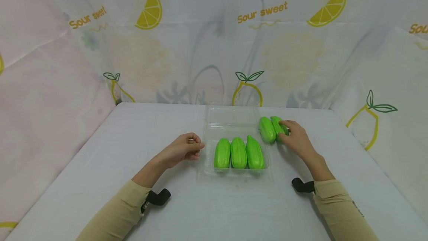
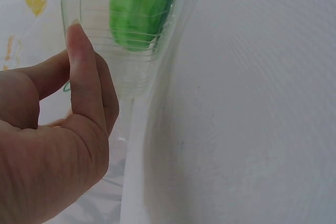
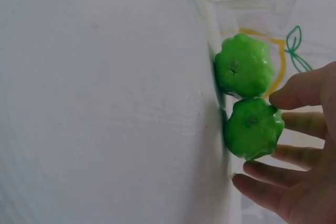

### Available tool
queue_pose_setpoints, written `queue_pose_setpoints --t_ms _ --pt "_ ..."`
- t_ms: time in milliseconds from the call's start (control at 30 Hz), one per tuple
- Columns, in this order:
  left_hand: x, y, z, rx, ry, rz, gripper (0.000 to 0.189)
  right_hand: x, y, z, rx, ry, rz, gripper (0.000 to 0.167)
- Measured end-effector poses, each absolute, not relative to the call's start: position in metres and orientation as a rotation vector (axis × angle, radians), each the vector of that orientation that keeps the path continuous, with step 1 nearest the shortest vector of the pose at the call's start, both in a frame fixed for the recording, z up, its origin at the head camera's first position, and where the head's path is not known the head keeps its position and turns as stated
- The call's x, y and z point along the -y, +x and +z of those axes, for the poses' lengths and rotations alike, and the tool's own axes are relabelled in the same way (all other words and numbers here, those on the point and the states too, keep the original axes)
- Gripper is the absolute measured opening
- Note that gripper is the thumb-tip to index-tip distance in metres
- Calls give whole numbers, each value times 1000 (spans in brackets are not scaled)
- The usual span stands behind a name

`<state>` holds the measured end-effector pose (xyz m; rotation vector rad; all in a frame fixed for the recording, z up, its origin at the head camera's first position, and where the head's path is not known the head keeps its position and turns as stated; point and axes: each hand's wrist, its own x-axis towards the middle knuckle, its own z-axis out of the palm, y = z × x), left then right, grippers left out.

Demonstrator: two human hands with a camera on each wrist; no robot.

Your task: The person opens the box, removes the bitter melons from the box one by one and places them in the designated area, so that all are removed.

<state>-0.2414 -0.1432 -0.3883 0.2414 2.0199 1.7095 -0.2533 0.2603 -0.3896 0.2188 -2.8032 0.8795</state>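
Note:
A clear plastic clamshell box (image 1: 208, 159) lies with its lid (image 1: 232, 116) folded back, away from me. Inside it, three bright green ribbed gourds (image 1: 239, 153) sit side by side. My left hand (image 1: 182, 148) is at the box's left side, thumb and finger pinching its rim (image 2: 72, 3). Behind and to the right of the box, two more gourds lie touching on the table. My right hand (image 1: 295, 137) holds the right gourd (image 3: 253, 128), with the thumb near the gap between the two and the fingers on its far side. The left gourd (image 3: 244, 66) is not held.
The white table (image 1: 133, 133) runs back to a hanging cloth (image 1: 187, 47) printed with lemons and lettering. More cloth hangs at the left and right sides. A black wrist mount (image 1: 158, 197) is on the left forearm, another mount (image 1: 302, 185) on the right.

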Motion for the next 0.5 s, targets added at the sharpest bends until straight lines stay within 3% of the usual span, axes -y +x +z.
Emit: queue_pose_setpoints --t_ms 500 --pt "143 -241 -387 -2014 253 1717 23 -260 -251 -378 2801 196 802 51"
